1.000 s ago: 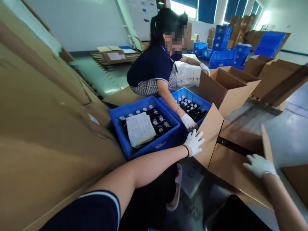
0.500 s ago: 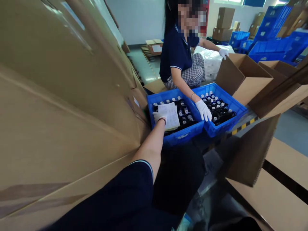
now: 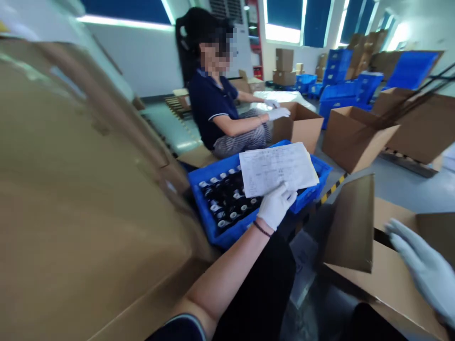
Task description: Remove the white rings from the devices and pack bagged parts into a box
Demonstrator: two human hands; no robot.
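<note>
My left hand (image 3: 276,206), in a white glove, pinches the lower edge of some printed paper sheets (image 3: 279,169). The sheets are held above two blue crates and hide part of them. Dark bottles with white caps (image 3: 227,194) fill the nearer blue crate (image 3: 209,227). Of the other blue crate (image 3: 302,202), mainly the rim and front side show. At the right, my gloved right hand (image 3: 419,260) is over an open cardboard box (image 3: 394,274), fingers stretched out and nothing seen in them.
A person (image 3: 216,109) in white gloves sits behind the crates, hands at an open carton (image 3: 305,130). Another open carton (image 3: 355,137) stands to the right. Large cardboard boxes (image 3: 88,199) rise close on the left. Yellow-black tape (image 3: 332,189) marks the floor.
My left hand has lifted the sheets off the bottles and moved right. My right hand has come into view. The person's hand has left the crates for the carton. The view has turned right.
</note>
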